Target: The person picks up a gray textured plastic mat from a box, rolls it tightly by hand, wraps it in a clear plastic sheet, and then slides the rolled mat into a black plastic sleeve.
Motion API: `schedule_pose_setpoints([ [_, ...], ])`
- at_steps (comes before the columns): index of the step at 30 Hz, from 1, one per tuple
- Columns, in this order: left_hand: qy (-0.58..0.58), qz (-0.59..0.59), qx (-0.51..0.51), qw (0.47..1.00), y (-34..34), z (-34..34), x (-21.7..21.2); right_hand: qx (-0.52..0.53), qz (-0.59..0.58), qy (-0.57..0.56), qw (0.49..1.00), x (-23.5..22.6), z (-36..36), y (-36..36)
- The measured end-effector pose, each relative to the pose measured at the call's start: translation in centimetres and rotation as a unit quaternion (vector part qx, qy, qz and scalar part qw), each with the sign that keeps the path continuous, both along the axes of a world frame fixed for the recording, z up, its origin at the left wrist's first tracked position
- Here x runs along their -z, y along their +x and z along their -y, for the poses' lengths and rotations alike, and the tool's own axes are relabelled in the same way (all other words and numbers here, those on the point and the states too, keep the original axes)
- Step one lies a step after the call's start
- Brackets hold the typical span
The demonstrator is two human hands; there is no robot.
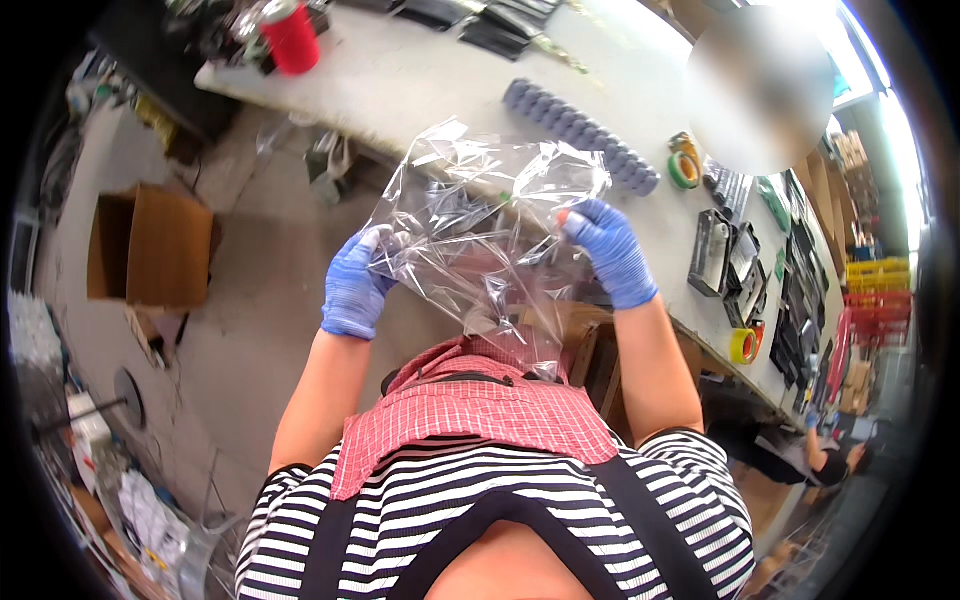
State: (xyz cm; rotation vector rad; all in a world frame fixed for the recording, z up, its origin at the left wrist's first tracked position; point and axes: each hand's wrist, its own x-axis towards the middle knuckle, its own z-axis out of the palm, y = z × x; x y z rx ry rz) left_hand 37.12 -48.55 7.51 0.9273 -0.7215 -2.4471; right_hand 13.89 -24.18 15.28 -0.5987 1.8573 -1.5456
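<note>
I hold a crinkled clear plastic bag (480, 215) up in front of my chest with both hands, which wear blue gloves. My left hand (355, 285) pinches the bag's left edge. My right hand (612, 250) grips its right edge, slightly higher. The film hangs loosely between them and down toward my red checked collar. Something dark shows faintly through the plastic; I cannot tell what it is.
A long white table (420, 80) runs behind the bag, bearing a red cylinder (291, 37), a row of dark blue-grey round pieces (585, 135), tape rolls (684, 167) and black trays (725, 255). An open cardboard box (150, 245) stands on the floor left. Another person (835, 465) sits lower right.
</note>
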Motion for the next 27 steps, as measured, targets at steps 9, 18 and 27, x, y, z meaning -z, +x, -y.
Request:
schedule_pose_setpoints([
  [9, -0.036, 0.017, 0.164, 0.986, -19.6, -2.0, 1.1, 0.042, -0.063, 0.082, 0.994, -0.8, -3.9, -30.9],
  [18, -0.183, 0.159, 0.303, 0.922, -34.2, -5.2, 1.1, 0.113, -0.586, 0.296, 0.746, 6.1, 7.4, -46.7],
  [27, -0.449, 0.149, 0.613, 0.634, -40.6, 2.2, -3.1, -0.023, -0.448, 0.433, 0.782, 15.0, 7.6, -38.1],
])
